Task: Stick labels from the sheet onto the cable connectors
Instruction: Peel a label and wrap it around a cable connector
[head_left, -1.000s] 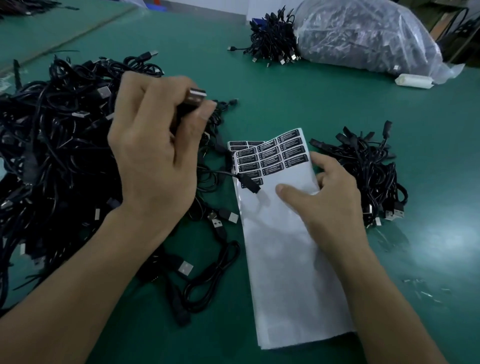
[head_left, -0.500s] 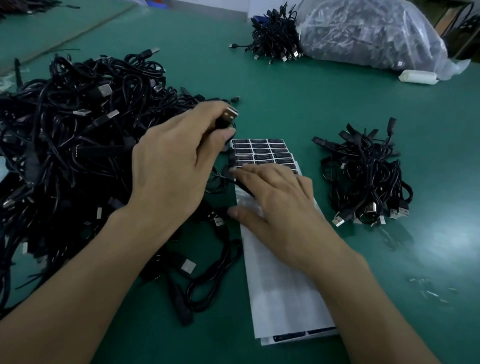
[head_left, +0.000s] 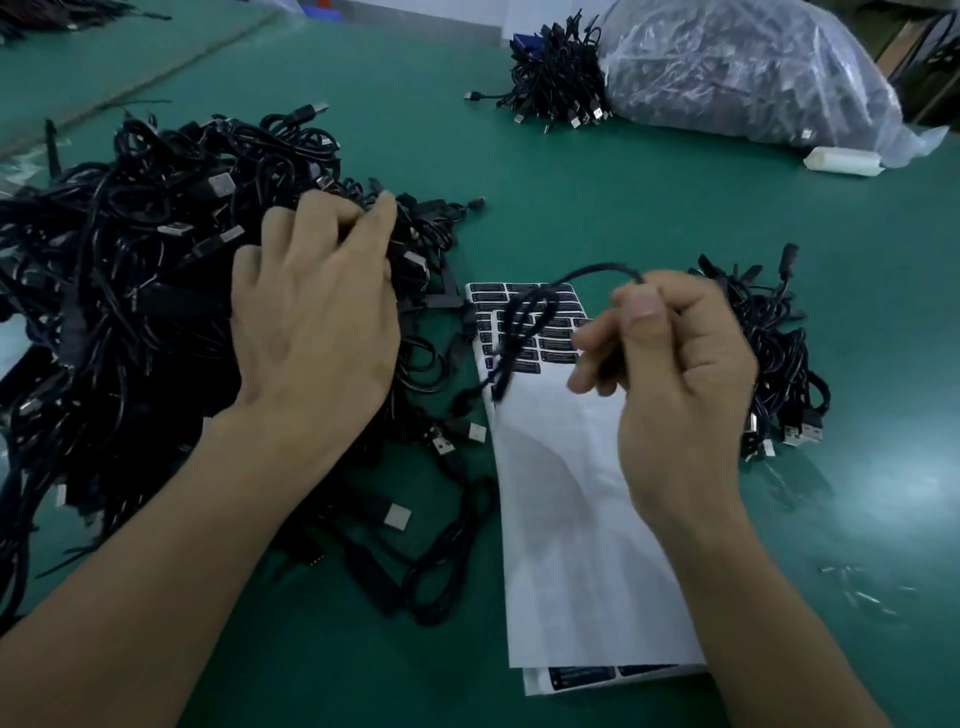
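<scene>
running dim with a blue-green cast; catching soft glare on the table (head_left: 883, 467) at right; smearing the right hand (head_left: 670, 374) and its cable (head_left: 524, 322) with motion blur; bowing at the edges.

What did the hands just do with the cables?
The left hand moved from beside the label sheet back onto the big cable pile. The right hand lifted off the sheet and now pinches a black cable above it. The sheet and small cable pile stayed put.
</scene>
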